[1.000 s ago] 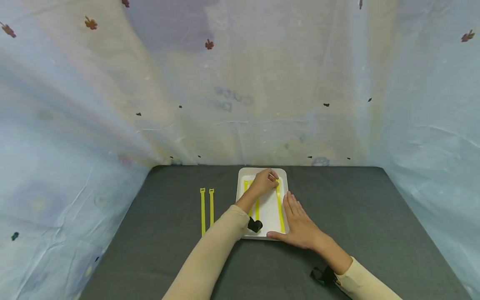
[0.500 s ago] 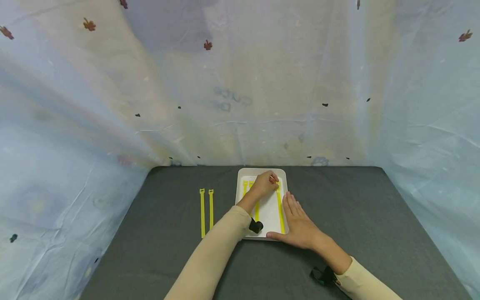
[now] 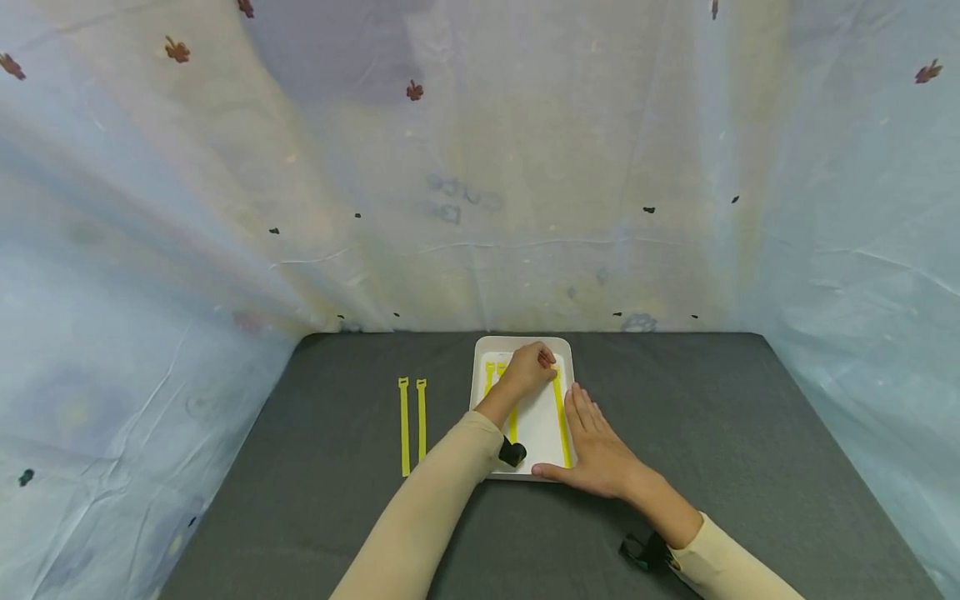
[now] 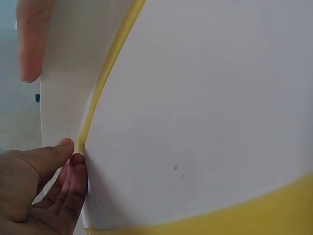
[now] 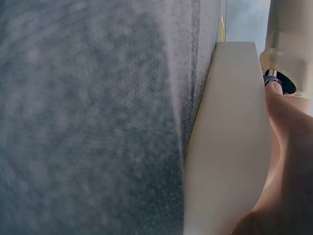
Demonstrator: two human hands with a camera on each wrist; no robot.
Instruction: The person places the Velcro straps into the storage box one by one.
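Note:
A white tray [image 3: 536, 433] lies on the dark cloth, with several flat yellow cable ties in it. My left hand [image 3: 527, 368] reaches over the tray. Its thumb and fingertips pinch the far end of the rightmost cable tie [image 3: 562, 421], which runs along the tray's right side; the left wrist view shows this cable tie [image 4: 110, 63] bowed toward the pinch. My left forearm partly hides the other cable ties [image 3: 513, 423]. With fingers straight, my right hand [image 3: 597, 454] rests against the tray's right edge, its thumb at the near rim. The right wrist view shows the tray's outer wall [image 5: 227, 132] beside that hand.
Two more yellow cable ties, one outer [image 3: 404, 425] and one inner [image 3: 422, 417], lie parallel on the grey cloth [image 3: 337, 517] left of the tray. A patterned curtain [image 3: 525, 167] hangs behind the table and at both sides. Each wrist wears a black camera strap.
Almost nothing differs. The left hand stays at the far end of the rightmost cable tie, with slight finger movement. The right hand stays put, and the head view shifts a little.

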